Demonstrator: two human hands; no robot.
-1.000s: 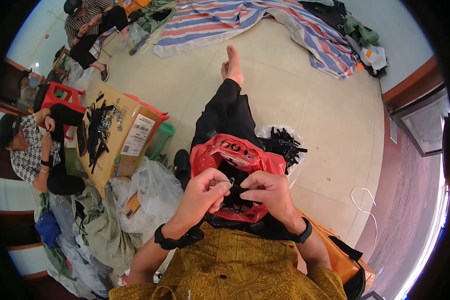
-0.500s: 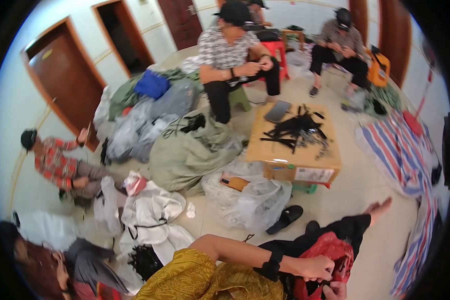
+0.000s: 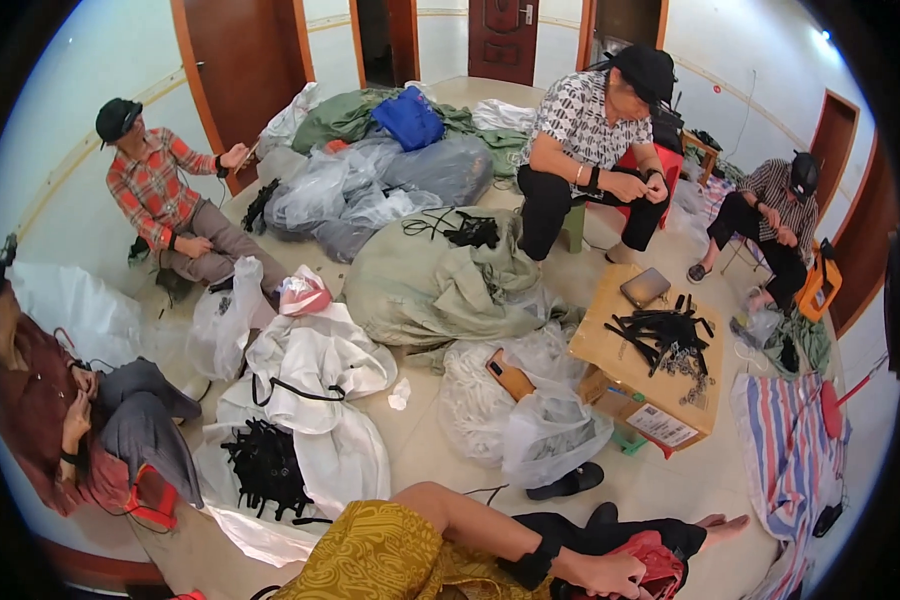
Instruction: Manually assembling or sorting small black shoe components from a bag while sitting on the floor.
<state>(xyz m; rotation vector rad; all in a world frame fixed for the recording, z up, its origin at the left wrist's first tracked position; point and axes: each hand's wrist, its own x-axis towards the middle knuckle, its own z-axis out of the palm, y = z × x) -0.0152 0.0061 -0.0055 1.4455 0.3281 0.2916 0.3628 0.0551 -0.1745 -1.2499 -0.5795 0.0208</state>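
Note:
My left arm, in a yellow patterned sleeve with a black wristband, reaches across to the lower right. My left hand point(image 3: 612, 574) is closed, its fingers curled together at the near side of a red plastic bag point(image 3: 660, 562) on my lap. What the fingers pinch, if anything, is too small to make out. Dark contents show inside the bag. My right hand is out of view below the lower edge.
A cardboard box point(image 3: 595, 385) bears black straps point(image 3: 660, 335), small metal pieces and a phone point(image 3: 645, 287). White sacking point(image 3: 345, 455) with black straps lies left, clear bags point(image 3: 470, 400) ahead. Several people sit around. A striped sheet point(image 3: 790, 440) lies right; a black slipper point(image 3: 567, 481) is nearby.
The view has swung left and levelled, so the room sits further right and more of the left side shows. My right hand has dropped out of view; my left stays closed by the red bag.

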